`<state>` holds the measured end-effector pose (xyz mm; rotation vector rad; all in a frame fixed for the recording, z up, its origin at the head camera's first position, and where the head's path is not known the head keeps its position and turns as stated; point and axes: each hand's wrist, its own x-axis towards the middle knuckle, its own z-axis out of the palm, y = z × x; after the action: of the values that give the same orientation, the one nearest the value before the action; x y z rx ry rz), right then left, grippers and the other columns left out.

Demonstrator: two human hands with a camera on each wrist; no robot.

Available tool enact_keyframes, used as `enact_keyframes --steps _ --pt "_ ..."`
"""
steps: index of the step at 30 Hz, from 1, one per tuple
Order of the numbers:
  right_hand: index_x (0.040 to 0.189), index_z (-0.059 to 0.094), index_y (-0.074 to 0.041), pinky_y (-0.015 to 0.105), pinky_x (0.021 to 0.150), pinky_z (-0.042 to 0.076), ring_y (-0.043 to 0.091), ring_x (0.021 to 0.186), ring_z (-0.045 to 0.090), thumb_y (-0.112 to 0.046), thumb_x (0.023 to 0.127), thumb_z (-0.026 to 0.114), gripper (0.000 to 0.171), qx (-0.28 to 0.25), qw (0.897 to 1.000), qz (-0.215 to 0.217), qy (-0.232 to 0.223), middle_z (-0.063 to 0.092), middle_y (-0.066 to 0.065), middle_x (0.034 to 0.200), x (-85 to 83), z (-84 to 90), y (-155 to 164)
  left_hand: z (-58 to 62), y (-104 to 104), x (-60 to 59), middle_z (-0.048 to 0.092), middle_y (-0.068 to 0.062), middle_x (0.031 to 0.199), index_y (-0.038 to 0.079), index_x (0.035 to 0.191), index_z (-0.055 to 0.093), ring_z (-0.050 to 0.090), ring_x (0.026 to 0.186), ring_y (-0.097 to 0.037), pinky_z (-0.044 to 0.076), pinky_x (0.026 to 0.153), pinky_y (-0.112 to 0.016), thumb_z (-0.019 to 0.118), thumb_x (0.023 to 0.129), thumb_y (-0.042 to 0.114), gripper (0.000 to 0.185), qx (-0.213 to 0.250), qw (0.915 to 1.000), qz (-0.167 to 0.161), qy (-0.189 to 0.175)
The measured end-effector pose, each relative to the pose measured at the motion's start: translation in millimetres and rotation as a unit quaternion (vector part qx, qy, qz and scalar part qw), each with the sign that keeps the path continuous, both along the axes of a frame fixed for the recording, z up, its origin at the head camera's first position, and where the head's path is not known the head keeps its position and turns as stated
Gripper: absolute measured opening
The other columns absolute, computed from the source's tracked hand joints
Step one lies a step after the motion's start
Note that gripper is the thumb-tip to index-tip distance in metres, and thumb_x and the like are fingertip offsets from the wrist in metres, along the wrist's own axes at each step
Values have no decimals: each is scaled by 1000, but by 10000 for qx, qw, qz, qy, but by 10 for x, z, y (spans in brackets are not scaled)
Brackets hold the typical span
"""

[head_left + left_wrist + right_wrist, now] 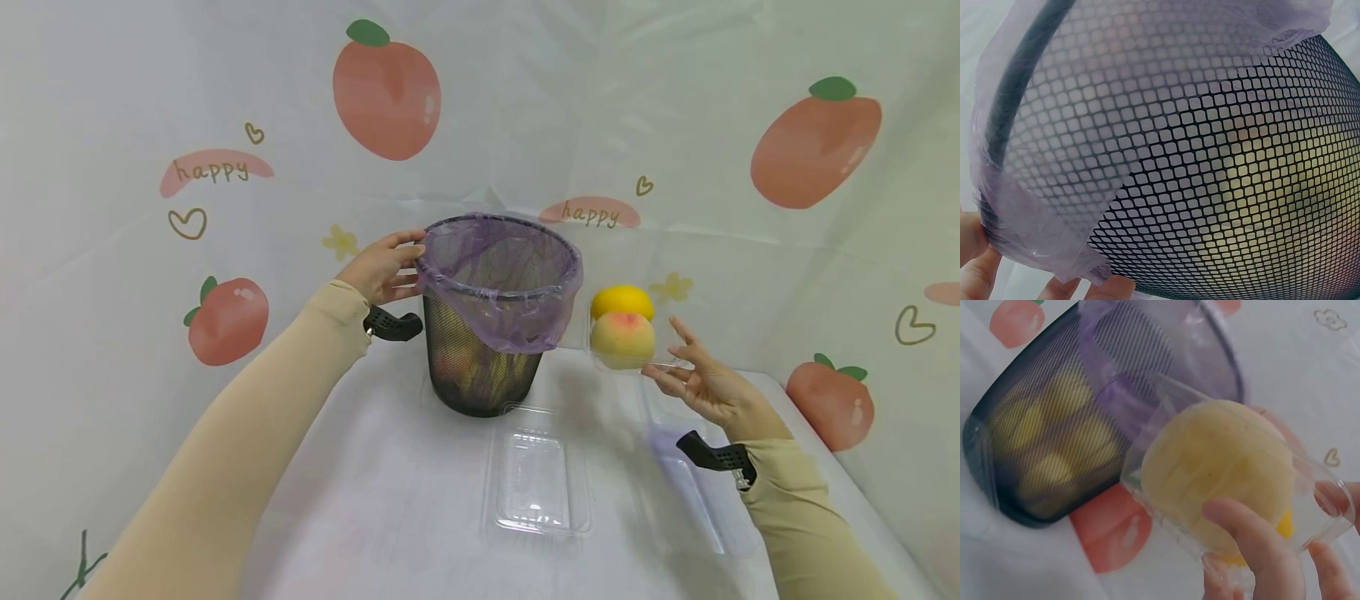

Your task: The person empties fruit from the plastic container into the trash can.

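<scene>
A black mesh bin (483, 367) (1222, 162) (1047, 444) with a purple bag liner (498, 267) (1029, 212) stands mid-table; yellowish fruit shows through the mesh. My left hand (382, 268) grips its left rim, and the fingers (979, 275) press the liner's edge. Right of the bin, above the table, my right hand (693, 379) (1272, 562) holds a clear plastic container (662, 364) (1166, 394), thumb over its near wall and fingers beneath. In the container lie a pale peach (622, 337) (1216, 462) and a yellow fruit (621, 300) (1285, 526).
An empty clear clamshell tray (536, 479) lies in front of the bin. A second clear tray (701, 500) lies under my right wrist. The table (390, 517) is covered in white cloth. A fruit-print backdrop (675, 125) hangs close behind and on both sides.
</scene>
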<state>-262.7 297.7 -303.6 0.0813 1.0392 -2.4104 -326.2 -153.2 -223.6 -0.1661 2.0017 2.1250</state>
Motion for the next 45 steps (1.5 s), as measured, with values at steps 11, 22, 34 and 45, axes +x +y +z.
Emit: enact_keyframes --steps 11,22,34,45 --pt "132 53 -52 30 86 55 40 100 63 -2 100 46 60 -125 9989 -455 74 15 12 135 6 346 -42 -5 -2 5 47 -2 118 30 149 36 50 113 -20 46 99 -35 44 104 22 47 13 10000 -8 -10" --pt "143 29 -57 19 69 56 41 95 67 -1 99 50 74 48 9978 -650 129 7 6 141 -21 636 -117 -2 -4 0 47 -2 117 30 149 37 51 113 -21 47 97 -35 45 104 22 46 -65 10000 55 14" --pt "138 43 -54 33 88 54 37 95 66 -4 97 56 66 441 9939 -931 382 4 2 148 -90 1026 -226 -12 -7 -8 47 -2 117 30 149 37 52 111 -20 49 92 -34 45 104 23 46 -67 10000 69 25" --pt "136 43 -55 30 92 52 24 147 14 -4 95 58 67 754 9895 -941 795 -20 -10 156 -125 1272 -381 -8 -5 -5 47 -2 116 30 149 37 51 112 -21 47 96 -35 45 104 23 46 -32 10000 58 21"
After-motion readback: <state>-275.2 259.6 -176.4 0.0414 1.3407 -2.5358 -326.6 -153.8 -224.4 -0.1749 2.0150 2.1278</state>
